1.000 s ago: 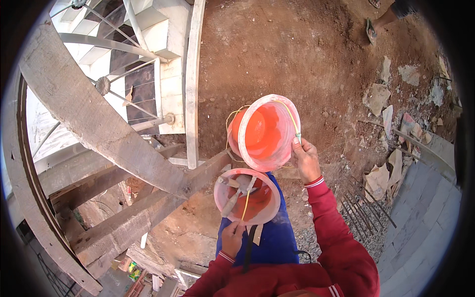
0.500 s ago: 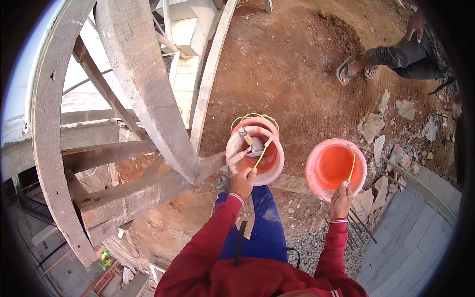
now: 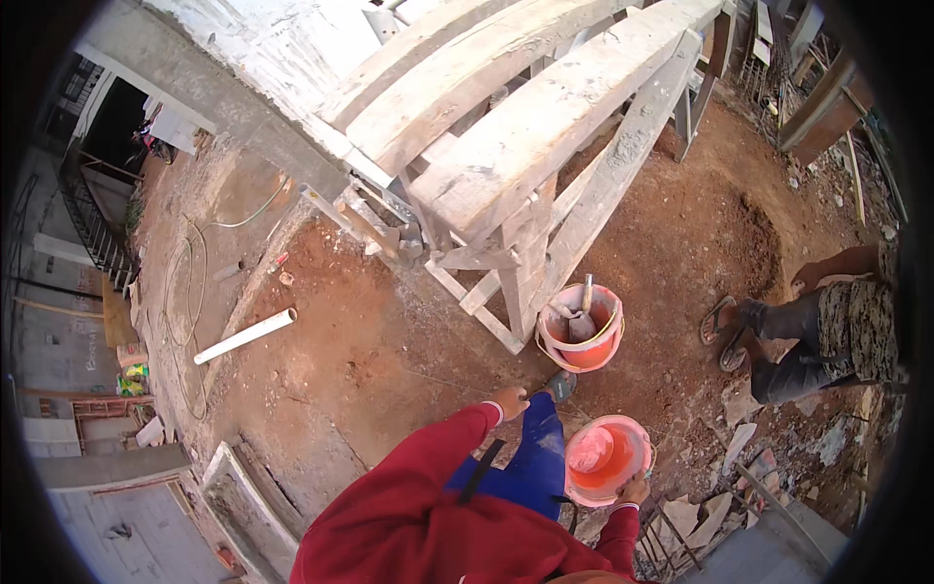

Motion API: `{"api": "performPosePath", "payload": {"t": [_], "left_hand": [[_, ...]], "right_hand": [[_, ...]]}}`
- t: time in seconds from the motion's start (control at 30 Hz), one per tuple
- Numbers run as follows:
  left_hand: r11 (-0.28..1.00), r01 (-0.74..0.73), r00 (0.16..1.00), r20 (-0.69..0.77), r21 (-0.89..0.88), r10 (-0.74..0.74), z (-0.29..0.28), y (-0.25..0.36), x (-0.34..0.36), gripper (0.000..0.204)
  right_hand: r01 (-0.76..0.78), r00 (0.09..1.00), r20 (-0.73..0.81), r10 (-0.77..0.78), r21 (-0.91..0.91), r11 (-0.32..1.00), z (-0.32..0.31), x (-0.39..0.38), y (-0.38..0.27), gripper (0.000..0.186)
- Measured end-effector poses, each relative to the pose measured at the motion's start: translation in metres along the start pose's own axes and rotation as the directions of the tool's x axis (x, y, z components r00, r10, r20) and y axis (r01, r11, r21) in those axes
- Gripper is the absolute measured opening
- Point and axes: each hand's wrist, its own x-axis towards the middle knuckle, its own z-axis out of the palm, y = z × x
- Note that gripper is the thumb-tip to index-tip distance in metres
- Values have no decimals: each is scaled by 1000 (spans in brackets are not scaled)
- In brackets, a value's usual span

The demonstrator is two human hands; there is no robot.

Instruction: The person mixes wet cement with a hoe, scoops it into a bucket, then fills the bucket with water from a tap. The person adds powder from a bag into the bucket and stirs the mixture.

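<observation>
My right hand (image 3: 632,490) is closed at the near right rim of a pink-orange bucket (image 3: 637,433), where its wire handle comes down. The bucket hangs tilted beside my right leg, with pinkish residue inside. My left hand (image 3: 509,402) is held out over my thigh, fingers loosely bent, and I see nothing in it. Beyond my foot stands a second pink-orange bucket (image 3: 591,358) with a yellow wire handle. A trowel (image 3: 583,325) with a wooden handle leans in it, along with another wooden handle (image 3: 561,310).
A timber frame (image 3: 555,127) of heavy beams stands ahead, its foot close to the second bucket. A white pipe (image 3: 245,336) and a hose (image 3: 195,282) lie on the dirt at left. Another person (image 3: 798,331) in sandals is at right, near broken slabs (image 3: 702,521) and rods.
My left hand has let go of the tool bucket, which now stands by the timber frame. The other bucket stays in my right hand, now closer to my leg. My view has swung left.
</observation>
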Motion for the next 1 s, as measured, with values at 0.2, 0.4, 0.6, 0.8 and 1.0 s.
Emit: {"api": "performPosePath", "payload": {"t": [0.2,0.4,0.6,0.8,1.0], "left_hand": [[946,141,967,-162,-292,-195,-51,-149,-160,44],[731,248,697,-407,-635,-590,-46,-356,-361,33],[267,8,569,-216,-964,-794,-39,-494,-472,22],[60,-279,573,-216,-958,-791,-98,-580,-520,22],[-215,-395,286,103,-893,-953,-82,-702,-616,19]], "right_hand": [[47,999,-11,-48,-79,996,10,5,67,39],[154,985,117,-126,-273,950,102,-99,111,39],[293,895,439,-75,-454,841,264,-250,184,31],[450,807,590,-31,-580,680,413,-371,266,24],[691,634,769,84,-612,384,591,-510,361,21]]}}
